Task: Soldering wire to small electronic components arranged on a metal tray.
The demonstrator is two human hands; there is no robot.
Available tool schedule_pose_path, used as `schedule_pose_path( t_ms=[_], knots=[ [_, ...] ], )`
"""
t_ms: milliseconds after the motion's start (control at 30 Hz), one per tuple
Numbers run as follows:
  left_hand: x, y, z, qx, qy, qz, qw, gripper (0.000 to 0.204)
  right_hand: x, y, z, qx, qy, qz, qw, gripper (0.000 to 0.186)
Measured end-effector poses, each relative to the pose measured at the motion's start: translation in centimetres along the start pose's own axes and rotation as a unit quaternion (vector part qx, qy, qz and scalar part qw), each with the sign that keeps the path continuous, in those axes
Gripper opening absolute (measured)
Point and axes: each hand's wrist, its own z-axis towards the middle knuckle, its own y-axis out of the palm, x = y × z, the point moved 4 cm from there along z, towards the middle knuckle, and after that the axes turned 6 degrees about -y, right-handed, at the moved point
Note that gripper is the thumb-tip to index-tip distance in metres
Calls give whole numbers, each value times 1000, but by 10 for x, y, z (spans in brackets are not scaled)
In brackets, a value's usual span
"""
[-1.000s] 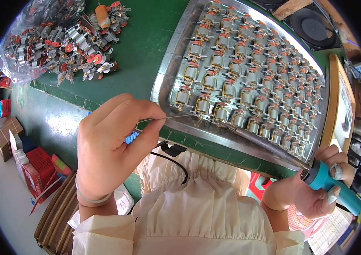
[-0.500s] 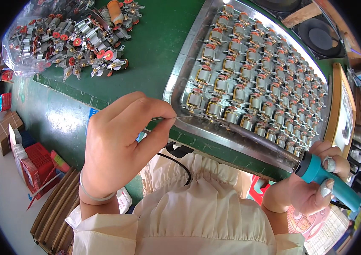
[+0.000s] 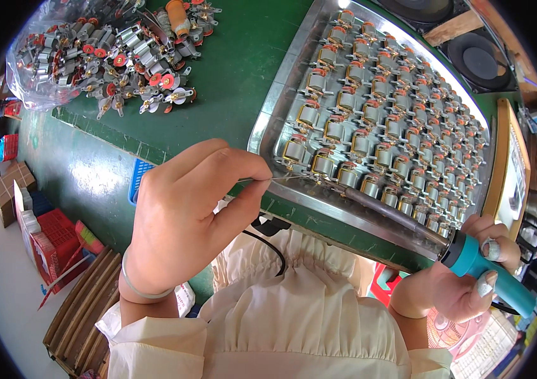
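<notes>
My left hand (image 3: 196, 202) pinches a thin strand of solder wire (image 3: 286, 177) between thumb and forefinger, its end reaching over the near-left corner of the metal tray (image 3: 262, 120). In my right hand (image 3: 446, 292) is a soldering iron (image 3: 499, 281) with a teal handle; some of the fingertips are wrapped in white. Its long metal shaft points left along the tray's near edge. The tip meets the wire's end at the front row, beside a small silver coil-like part (image 3: 323, 164). Rows of these cylindrical parts with reddish tops and thin terminals fill the tray.
A heap of loose similar parts (image 3: 136, 57), partly in a clear plastic bag (image 3: 25, 82), lies at the far left of the green table (image 3: 230, 69). An orange spool (image 3: 178, 19) rests on it. Round black speakers (image 3: 480, 58) and a wooden-framed panel (image 3: 502, 158) stand at the right.
My left hand has shifted slightly right with the wire. The iron has moved a little right and down in the picture; the tray and heap also appear slightly shifted.
</notes>
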Motion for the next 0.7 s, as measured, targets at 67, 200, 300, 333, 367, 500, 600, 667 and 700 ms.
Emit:
schedule_pose_path(
  t_ms=[67,200,300,333,367,500,600,667,700],
  knots=[
    [2,0,1,-8,-3,10,1000,12,-1,1,1,3,-1,-2,1000,24],
    [3,0,2,-9,1,10,1000,12,-2,0,2,13,-4,-10,1000,23],
    [-1,-4,-1,-4,8,11,1000,12,-1,-1,0,3,3,0,1000,23],
    [-4,-7,-2,7,-2,-1,1000,12,-1,0,-1,2,0,6,1000,24],
    [-4,-7,0,13,-8,-15,1000,11,-3,-2,0,4,-1,2,1000,24],
    [-4,-17,4,-11,-30,46,998,12,-6,-1,1,50,-6,-23,998,28],
    [-10,-22,2,6,-40,43,998,12,-5,6,0,33,2,-19,999,29],
    [-12,-23,2,8,-44,48,998,11,-3,11,-1,2,-19,3,1000,26],
    [-12,-23,3,9,-44,48,998,11,-1,13,-1,2,-19,3,1000,26]
  ],
)
